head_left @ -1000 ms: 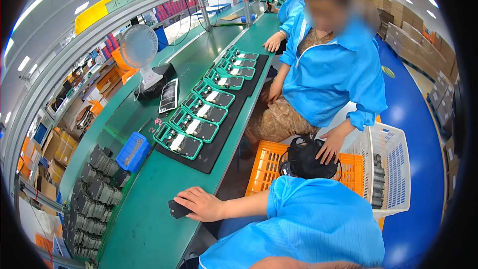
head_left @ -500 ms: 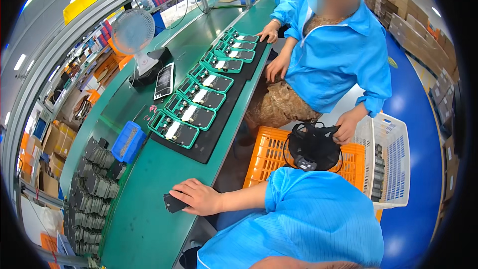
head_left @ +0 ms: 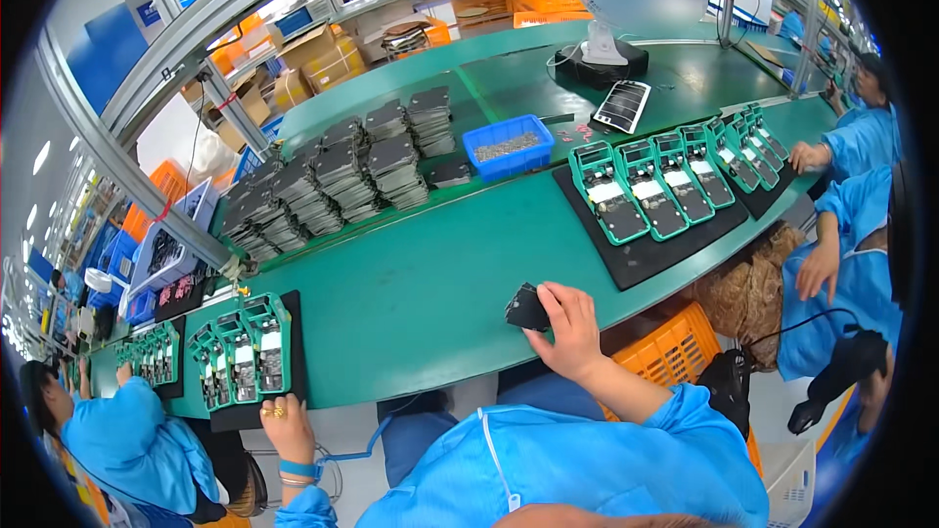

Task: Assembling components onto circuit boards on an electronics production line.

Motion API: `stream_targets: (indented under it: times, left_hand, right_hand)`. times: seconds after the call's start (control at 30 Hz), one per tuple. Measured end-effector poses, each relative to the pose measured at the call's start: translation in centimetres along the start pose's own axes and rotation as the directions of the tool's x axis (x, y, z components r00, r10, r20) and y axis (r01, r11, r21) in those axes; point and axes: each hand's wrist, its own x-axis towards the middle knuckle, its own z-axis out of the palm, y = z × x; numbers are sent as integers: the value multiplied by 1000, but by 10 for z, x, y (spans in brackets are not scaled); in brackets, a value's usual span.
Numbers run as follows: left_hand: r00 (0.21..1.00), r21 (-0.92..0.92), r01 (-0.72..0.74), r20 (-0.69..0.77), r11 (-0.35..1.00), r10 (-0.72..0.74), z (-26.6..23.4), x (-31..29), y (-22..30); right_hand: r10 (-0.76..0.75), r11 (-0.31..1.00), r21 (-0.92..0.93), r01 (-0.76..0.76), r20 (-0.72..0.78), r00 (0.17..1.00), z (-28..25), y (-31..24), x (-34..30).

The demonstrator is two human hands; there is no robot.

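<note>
My right hand (head_left: pixel 570 330) is closed round a small stack of thin black plates (head_left: pixel 525 307), held over the green tabletop with thumb and fingers at its right side. At the front edge on the left, my left hand (head_left: pixel 287 427) has its fingers curled on the near edge of a black mat (head_left: pixel 297 347); a ring and a blue wristband show on it. On that mat stand several green frames (head_left: pixel 240 357) holding dark boards and white parts. Many similar black plates (head_left: pixel 337 171) are piled in stacks at the back of the table.
A blue tray of small metal parts (head_left: pixel 509 145) sits behind my right hand. Rightward, several green frames (head_left: pixel 650 186) rest on another black mat (head_left: pixel 626 262). A fan (head_left: pixel 599 44) stands at the back. Co-workers sit on both sides; an orange crate (head_left: pixel 670 350) is below the table edge.
The view has swung left, bringing my left hand and the left mat of green frames into sight. My right hand still holds the black plates.
</note>
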Motion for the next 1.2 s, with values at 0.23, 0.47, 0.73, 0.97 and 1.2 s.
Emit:
stream_targets:
  times: [0.23, 0.47, 0.73, 0.97, 1.2]
  left_hand:
    - [979, -216, -151, -172, 965, 114, -3, 16, 58]
    - [953, -451, -266, -258, 852, 161, -5, 45, 150]
    - [856, -521, -501, -418, 691, 304, 4, 75, 233]
    - [881, -544, -463, -365, 699, 300, 4, 74, 231]
    - [893, -552, -440, -354, 709, 279, 8, 65, 231]
  right_hand:
    - [31, 999, -9, -31, 44, 999, -3, -7, -1]
    - [81, 992, 78, -95, 165, 983, 3, 12, 45]
    - [-111, 990, -55, 132, 281, 953, 89, 64, 168]
    - [-166, 952, -186, 243, 352, 921, 112, 70, 193]
    - [-246, 958, 211, 194, 259, 934, 56, 4, 152]
